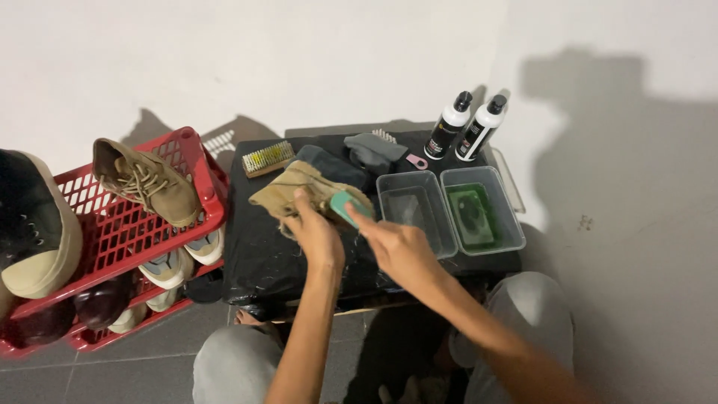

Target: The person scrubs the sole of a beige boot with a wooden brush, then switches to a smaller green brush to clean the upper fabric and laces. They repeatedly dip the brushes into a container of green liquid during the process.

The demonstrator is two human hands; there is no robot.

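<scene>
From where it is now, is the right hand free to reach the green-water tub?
Probably not freely: the right hand grips a teal brush against the tan shoe. The green-water tub sits nearby, nothing between.

Two hands: left hand (315,233), right hand (398,247). One tan shoe (308,188) under the left hand, one green brush (345,206) at the right. One surface (258,254), black-covered. Two clear tubs: one (416,213) with clear liquid, one (482,209) with green. Two bottles (447,127) (480,129), white with black caps. One wooden brush (268,158) with pale bristles. One grey cloth (374,150). One small pink piece (416,161). One red rack (112,224). On top of the rack, one tan boot (146,182) and one black shoe (34,224) with a beige sole; lower tiers too crowded to count.
</scene>
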